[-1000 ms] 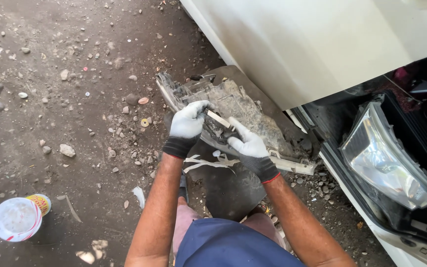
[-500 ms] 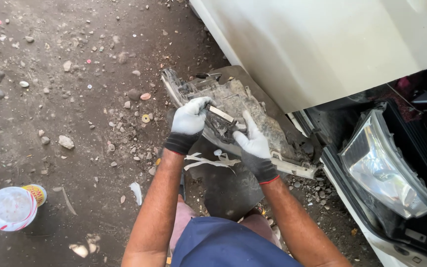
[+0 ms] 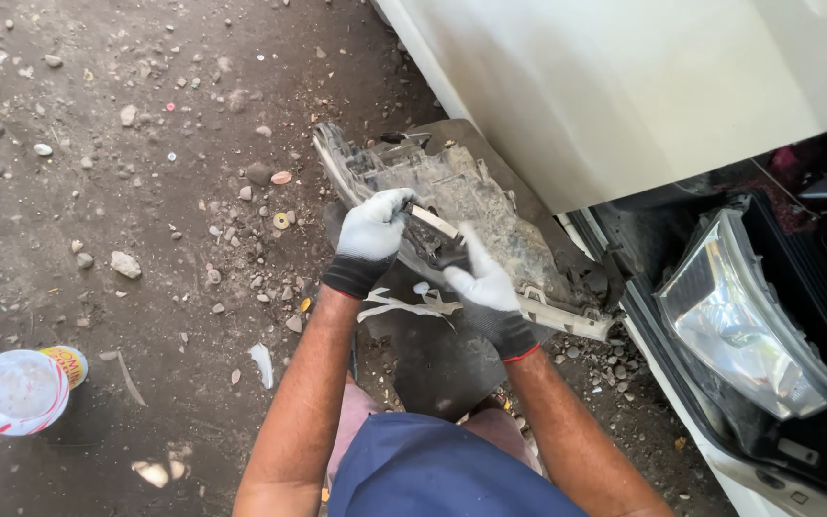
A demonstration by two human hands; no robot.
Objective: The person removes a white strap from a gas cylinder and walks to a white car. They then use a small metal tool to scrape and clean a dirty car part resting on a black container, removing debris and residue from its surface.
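Car body: white panel, top right; headlamp beside it.
Dirty housing: on ground btwn us & car.
Left hand: gloved, closed on small pale bar.
Right hand: gloved, fingers loosely open, resting on housing.
Cup: lower left.

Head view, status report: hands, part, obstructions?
Left hand gripping a flat pale strip. Right hand on the dirty car part lying on the ground. Nothing blocking either hand.

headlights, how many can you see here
2. One dirty headlight unit lies on the ground, worked on by the left hand and right hand. One clear headlight sits in the vehicle at right.
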